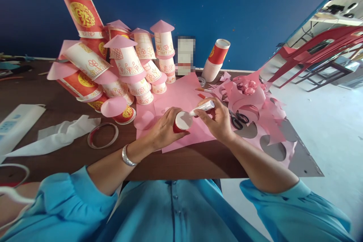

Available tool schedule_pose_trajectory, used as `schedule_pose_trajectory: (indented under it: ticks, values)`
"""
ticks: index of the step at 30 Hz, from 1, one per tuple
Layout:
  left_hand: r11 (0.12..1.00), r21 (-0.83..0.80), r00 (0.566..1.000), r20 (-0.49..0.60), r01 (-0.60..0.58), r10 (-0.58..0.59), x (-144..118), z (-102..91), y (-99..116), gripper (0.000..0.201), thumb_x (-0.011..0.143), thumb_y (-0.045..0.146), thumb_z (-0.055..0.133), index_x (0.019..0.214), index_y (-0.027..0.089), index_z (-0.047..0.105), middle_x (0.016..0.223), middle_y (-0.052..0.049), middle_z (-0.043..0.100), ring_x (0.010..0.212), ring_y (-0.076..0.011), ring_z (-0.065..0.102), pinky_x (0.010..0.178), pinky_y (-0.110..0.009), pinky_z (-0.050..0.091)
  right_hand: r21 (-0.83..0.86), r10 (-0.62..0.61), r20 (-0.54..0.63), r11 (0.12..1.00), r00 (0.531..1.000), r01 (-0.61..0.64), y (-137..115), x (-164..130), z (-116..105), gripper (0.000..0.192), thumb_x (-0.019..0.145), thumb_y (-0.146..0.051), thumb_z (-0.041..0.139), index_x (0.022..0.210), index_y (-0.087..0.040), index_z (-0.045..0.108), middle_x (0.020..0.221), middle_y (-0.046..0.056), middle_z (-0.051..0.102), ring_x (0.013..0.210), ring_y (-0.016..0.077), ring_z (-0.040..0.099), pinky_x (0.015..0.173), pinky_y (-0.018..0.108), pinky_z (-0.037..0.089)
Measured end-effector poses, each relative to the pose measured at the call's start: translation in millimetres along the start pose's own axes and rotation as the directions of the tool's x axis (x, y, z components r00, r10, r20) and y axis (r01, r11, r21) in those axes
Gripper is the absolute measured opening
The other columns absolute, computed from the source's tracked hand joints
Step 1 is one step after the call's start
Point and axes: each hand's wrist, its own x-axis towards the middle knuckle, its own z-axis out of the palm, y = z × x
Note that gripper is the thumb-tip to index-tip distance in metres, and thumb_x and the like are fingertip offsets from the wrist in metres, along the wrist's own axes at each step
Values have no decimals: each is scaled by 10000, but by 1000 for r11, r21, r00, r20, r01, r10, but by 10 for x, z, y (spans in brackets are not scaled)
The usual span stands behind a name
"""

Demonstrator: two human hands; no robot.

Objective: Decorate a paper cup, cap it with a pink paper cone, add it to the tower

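My left hand (164, 126) grips a red paper cup (182, 121) held upside down, its white base facing me. My right hand (218, 119) holds a white glue stick (203, 107) with its tip touching the rim of the cup's base. Both hands hover over a pink paper sheet (181, 94) lying on the brown table (181, 162). A silver bangle (126, 157) sits on my left wrist.
Towers of decorated cups with pink cone roofs (124, 64) crowd the back left. A stack of red cups (215, 60) leans by the blue wall. Scissors (238, 119) and cut pink paper scraps (255, 102) lie right. A tape ring (102, 135) and white plastic (59, 132) lie left.
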Motion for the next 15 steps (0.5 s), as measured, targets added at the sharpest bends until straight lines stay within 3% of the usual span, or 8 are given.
schedule_pose_trajectory:
  ticks: [4,8,12,15]
  values:
    - [1000,5,1000,-6,5,-5,2,-5,1,693,775,395,902,1283,244,455,1184,-74,650,1050,-275,703,816,-394,609,66,49,7,997,999,-49,53,10,17,213,914,-399,750,880,-233,620,771,-4,741,670,151,717,622,262,610]
    - [1000,6,1000,-20,-4,4,-2,-3,-15,696,757,350,919,1268,241,459,1164,-69,649,1037,-269,703,819,-386,609,143,-11,-24,990,1000,15,94,-15,38,180,910,-369,754,929,-236,635,813,-2,731,674,147,708,635,275,619]
    - [1000,5,999,-30,21,-21,-2,-1,-28,710,737,330,933,1261,239,463,1155,-63,644,997,-253,705,803,-371,609,63,-80,-13,995,997,81,67,-32,30,161,898,-336,759,945,-241,638,835,-2,727,674,142,691,605,260,595]
    - [1000,4,1000,-25,12,-12,5,2,-28,696,749,342,925,1262,243,465,1172,-67,645,1036,-264,701,821,-380,607,26,-20,1,999,1000,20,48,-15,16,161,917,-360,735,935,-238,631,830,0,733,671,142,697,606,259,591]
